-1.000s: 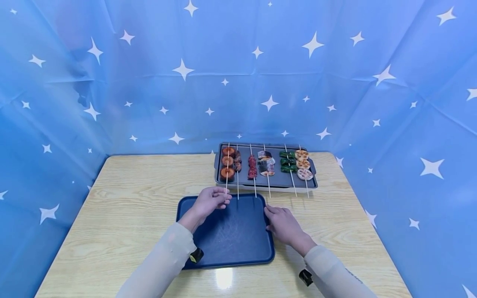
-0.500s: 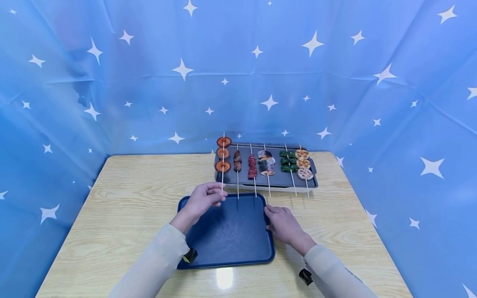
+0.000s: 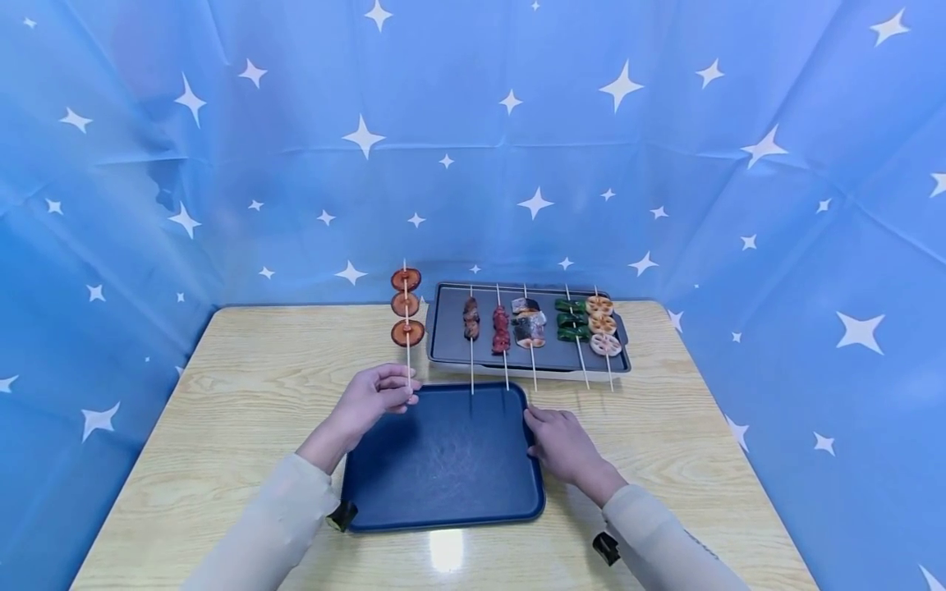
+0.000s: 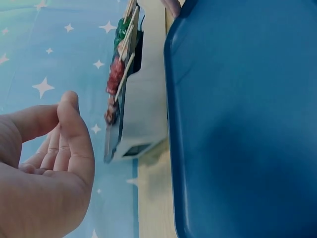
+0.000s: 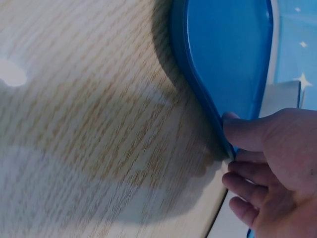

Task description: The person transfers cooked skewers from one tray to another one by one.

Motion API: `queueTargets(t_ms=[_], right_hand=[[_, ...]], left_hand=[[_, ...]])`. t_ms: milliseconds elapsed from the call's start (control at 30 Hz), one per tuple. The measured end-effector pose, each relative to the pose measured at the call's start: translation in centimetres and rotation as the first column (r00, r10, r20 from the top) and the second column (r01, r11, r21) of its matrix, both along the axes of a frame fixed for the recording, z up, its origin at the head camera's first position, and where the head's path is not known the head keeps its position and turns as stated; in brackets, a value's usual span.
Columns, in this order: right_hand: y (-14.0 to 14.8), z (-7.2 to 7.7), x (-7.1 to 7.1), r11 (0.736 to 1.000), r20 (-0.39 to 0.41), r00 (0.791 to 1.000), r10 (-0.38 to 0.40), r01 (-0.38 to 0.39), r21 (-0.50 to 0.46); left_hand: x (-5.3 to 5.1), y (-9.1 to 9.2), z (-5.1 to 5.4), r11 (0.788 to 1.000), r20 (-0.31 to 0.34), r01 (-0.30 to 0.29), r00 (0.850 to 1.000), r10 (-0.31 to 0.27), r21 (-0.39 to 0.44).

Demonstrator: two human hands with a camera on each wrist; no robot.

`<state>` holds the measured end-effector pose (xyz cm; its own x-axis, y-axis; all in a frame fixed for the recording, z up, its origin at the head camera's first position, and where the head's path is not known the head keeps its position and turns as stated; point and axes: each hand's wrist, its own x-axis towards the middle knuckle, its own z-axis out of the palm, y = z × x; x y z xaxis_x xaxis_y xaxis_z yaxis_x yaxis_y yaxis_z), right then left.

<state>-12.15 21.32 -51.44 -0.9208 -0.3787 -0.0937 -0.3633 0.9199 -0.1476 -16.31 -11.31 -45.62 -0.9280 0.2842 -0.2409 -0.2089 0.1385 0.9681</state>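
Note:
My left hand (image 3: 373, 399) pinches the stick end of a skewer with round brown slices (image 3: 406, 304), held up left of the grill plate (image 3: 484, 361). In the left wrist view the thumb and forefinger of the left hand (image 4: 54, 158) meet, the skewer itself not visible. My right hand (image 3: 565, 447) grips the right rim of the blue tray (image 3: 458, 468), near its far corner. In the right wrist view, the thumb of that hand (image 5: 272, 163) lies over the tray's edge (image 5: 198, 84). Nothing lies on the tray.
On the grill plate lie a dark meat skewer (image 3: 470, 318), a red meat skewer (image 3: 500, 331), a fish skewer (image 3: 529, 326), a green pepper skewer (image 3: 571, 320) and a lotus slice skewer (image 3: 601, 325). Their sticks overhang its near edge. A starry blue curtain (image 3: 296, 164) stands behind the table (image 3: 244, 394).
My left hand has lifted the round-slice skewer off the grill plate and carried it left, past the plate's left edge. The right hand has stayed on the tray's rim.

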Motion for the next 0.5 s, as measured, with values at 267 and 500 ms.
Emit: queueTargets(t_ms=[267,500], right_hand=[[-0.1,0.3,-0.1,1.0,0.009,1.0,0.003,-0.003,0.018],[-0.1,0.4,-0.1,1.0,0.013,1.0,0.004,-0.004,0.019]], left_hand=[[0.5,-2.8,-0.2,0.999,0.003,-0.023,1.0,0.024,-0.035],[1.1,-4.7,-0.5,0.999,0.006,-0.009,1.0,0.01,-0.047]])
